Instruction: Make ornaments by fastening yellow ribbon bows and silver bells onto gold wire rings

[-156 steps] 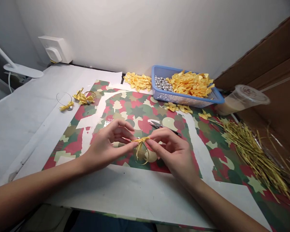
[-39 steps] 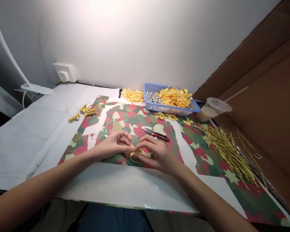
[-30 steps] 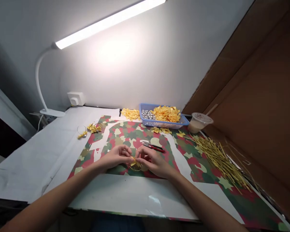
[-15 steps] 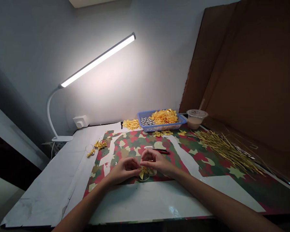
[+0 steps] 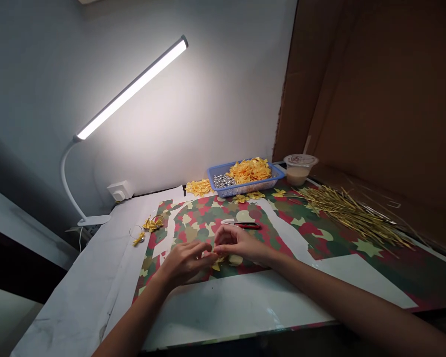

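Note:
Both hands meet over the patterned mat, around a yellow ribbon flower (image 5: 217,265) that is mostly hidden by fingers. My left hand (image 5: 184,263) has thumb and index fingertip closed in at the flower's left side. From the right, my right hand (image 5: 240,243) pinches at the top of the same flower with curled fingers. Just beyond the right hand lies a small red-and-black tool (image 5: 247,225). Two finished-looking yellow flower pieces with thin wire rings rest to the left, one a yellow bow (image 5: 138,239), the other a fuller flower (image 5: 153,224).
A blue basket (image 5: 241,188) at the back holds silver bells or beads and many yellow ribbon pieces. More ribbon pieces (image 5: 198,188) lie beside it. A lidded cup (image 5: 298,171), a bundle of thin green stalks (image 5: 353,215), a cardboard sheet (image 5: 371,99) and a lit lamp (image 5: 134,89) surround the work area.
The camera view has tilted and shifted slightly. My left fingers have lifted and straightened a little. The thin ring seen below the flower is no longer visible.

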A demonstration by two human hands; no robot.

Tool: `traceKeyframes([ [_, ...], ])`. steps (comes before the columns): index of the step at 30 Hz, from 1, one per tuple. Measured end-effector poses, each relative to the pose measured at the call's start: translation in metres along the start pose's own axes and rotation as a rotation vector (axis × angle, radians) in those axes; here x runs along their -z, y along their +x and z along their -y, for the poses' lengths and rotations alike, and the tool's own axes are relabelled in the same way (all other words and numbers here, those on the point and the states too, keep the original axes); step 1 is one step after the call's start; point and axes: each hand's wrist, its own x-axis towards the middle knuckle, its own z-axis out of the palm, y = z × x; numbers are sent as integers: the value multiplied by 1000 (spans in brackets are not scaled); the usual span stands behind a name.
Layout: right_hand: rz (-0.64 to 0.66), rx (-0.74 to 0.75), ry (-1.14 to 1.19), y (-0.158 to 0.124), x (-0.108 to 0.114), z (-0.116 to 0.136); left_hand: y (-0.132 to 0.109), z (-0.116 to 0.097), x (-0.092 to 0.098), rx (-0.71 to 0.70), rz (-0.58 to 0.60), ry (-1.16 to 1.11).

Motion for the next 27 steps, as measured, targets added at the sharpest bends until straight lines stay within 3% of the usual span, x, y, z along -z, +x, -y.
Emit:
traceKeyframes([
  [7, -36, 59, -53, 0, -4, -4, 2, -2, -4, -128, -86, 93],
  [12, -109, 120, -152, -8, -5, 0, -1, 4, -11, -168, -182, 58],
  [15, -91, 131, -219, -12, -5, 4, -3, 5, -12, -150, -196, -18],
  [20, -18, 132, -277, -18, -7, 8, -2, 2, -6, -40, -117, -228],
  [25, -32, 181, -340, -24, -9, 9, 2, -6, 1, 129, 10, -386],
  [27, -54, 236, -414, -26, -8, 9, 4, -9, 2, 286, 80, -518],
])
